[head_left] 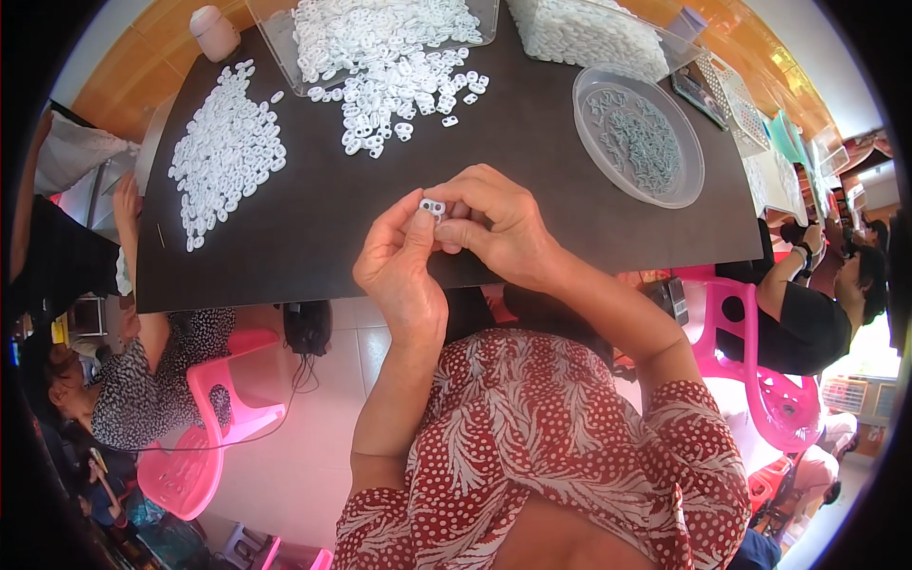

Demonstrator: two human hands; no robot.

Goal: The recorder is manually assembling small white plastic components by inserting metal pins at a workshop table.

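Note:
Over the near part of the dark table, a small white plastic piece with two holes [432,206] is pinched between my hands. My left hand [407,261] grips it with thumb and fingertips. From the other side, the closed fingers of my right hand [503,218] meet at its edge; whether they also hold something small is hidden. Similar white pieces form a loose pile [228,152] at the left and another heap [399,90] spilling from a clear bin at the back. To the right, a round clear tray [581,142] contains many small grey-green, screw-like parts.
A second clear bin of white pieces [589,40] stands at the back right, near a phone [699,99] and a white basket [733,104]. A pinkish jar [215,34] is at the far left. People sit on both sides, beside pink chairs [195,465].

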